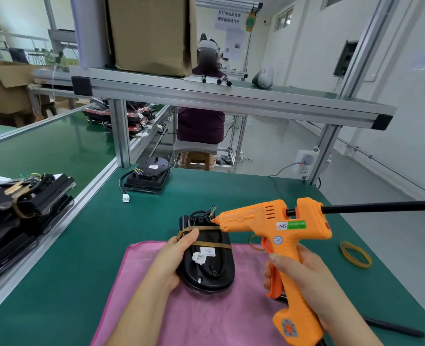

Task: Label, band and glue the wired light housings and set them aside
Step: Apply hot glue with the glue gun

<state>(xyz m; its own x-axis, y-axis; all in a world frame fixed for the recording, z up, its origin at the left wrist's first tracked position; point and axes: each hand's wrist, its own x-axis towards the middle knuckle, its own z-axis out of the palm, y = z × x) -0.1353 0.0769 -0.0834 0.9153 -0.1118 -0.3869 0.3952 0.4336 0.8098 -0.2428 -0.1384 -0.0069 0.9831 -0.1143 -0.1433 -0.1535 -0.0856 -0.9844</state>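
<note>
Fingers of the left hand (179,255) are curled round the left edge of the housing (210,268), with the thumb laid across its top beside a band (212,244). The housing is thus gripped and steadied on the pink cloth (206,315), its far end reaching onto the green table (81,258). Two tan bands are stretched across its black back, and a white label (207,251) and a white connector (198,258) are seen between them.

The right hand (303,273) is closed round the handle of the orange glue gun (276,228), with fingers wrapped over the trigger. The nozzle is pointed left and set at the far end of the housing, where the coloured wires (212,211) come out (whether the tip touches cannot be told). A black glue stick (381,207) juts from the rear of the gun.

Loose bands (355,253) are left on the table to the right, well apart from the cloth, and one more is partly hidden behind the gun.

A second housing (149,176) with its cable is placed further back on the table. To the left, a stack of housings (24,208) is piled on the conveyor side. A cardboard box (151,33) is set on the shelf (231,98) above; its contents are hidden. A seated person (201,121) is seen beyond the shelf.
</note>
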